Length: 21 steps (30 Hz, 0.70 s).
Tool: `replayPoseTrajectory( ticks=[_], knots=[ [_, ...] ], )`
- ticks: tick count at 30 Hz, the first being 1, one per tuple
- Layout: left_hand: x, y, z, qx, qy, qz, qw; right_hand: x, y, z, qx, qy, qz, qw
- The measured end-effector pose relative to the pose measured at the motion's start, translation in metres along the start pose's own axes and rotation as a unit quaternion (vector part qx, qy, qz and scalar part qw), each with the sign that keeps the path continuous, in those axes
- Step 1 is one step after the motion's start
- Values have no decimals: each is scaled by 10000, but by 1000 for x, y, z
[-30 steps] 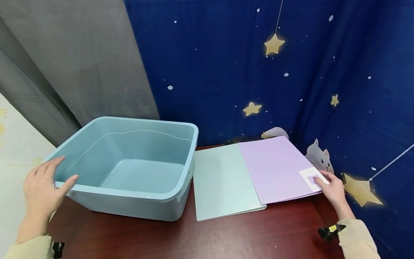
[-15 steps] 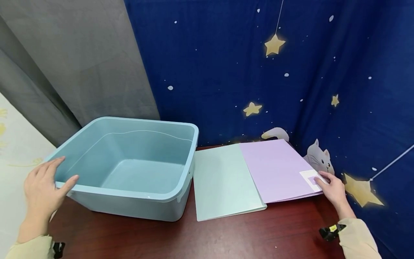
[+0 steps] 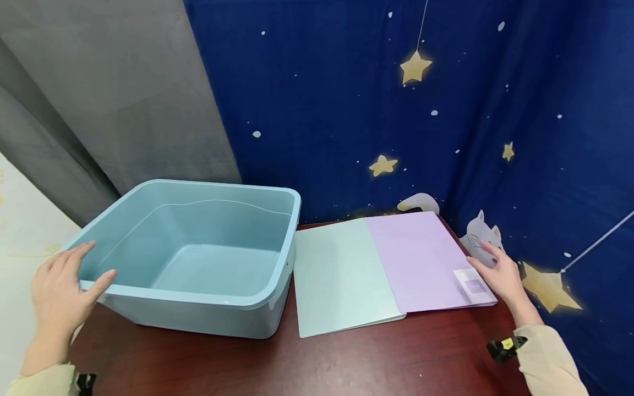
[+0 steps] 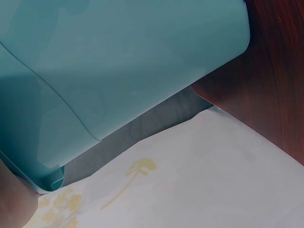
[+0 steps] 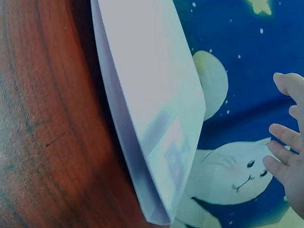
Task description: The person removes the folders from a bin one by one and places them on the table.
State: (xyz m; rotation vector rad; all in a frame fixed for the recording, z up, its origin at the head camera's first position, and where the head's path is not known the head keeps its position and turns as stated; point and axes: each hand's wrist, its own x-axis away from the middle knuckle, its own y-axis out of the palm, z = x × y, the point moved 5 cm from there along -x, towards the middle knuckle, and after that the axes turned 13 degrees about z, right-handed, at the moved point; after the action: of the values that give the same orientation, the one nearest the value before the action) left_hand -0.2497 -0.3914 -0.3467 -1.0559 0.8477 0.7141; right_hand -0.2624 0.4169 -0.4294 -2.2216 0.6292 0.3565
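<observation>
A light-blue plastic tub [image 3: 198, 300] stands on the left of the table. At its near left corner my left hand [image 3: 61, 286] rests on the rim, fingers and thumb spread; the left wrist view catches only a bit of that hand [image 4: 16, 197] against the rim. A lilac folder [image 3: 413, 258] with a white label [image 3: 473, 286] lies at the right, its left edge over a mint-green folder [image 3: 344, 280]. Just off the lilac folder's right edge is my right hand [image 3: 502, 275], holding nothing. In the right wrist view the right hand's fingers [image 5: 285, 135] are spread, apart from the folder.
The dark red wooden table [image 3: 346, 357] runs along the front. Behind hangs a blue curtain [image 3: 322, 110] with stars and a cat print, beside a grey curtain [image 3: 124, 99]. A white patterned cloth [image 3: 29, 247] is at the far left.
My right hand has let go of the lilac folder's near right corner and lifted slightly away. The folder has settled flatter onto the table. My left hand stays at the tub's rim.
</observation>
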Motion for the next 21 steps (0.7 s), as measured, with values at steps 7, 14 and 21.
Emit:
replayPoseTrajectory(
  ticks=[7,14,21],
  knots=[
    [0,-2,-2,-67,-88,-142,9998,-4,4,-18,-5,-388,-96,9992],
    [-1,-6,-1,232,-397,-40,9989,-3,7,-32,127,-812,-102,9966],
    [-6,-9,14,-46,-465,-127,9988,-3,10,-46,588,-1410,-112,9882]
  ],
)
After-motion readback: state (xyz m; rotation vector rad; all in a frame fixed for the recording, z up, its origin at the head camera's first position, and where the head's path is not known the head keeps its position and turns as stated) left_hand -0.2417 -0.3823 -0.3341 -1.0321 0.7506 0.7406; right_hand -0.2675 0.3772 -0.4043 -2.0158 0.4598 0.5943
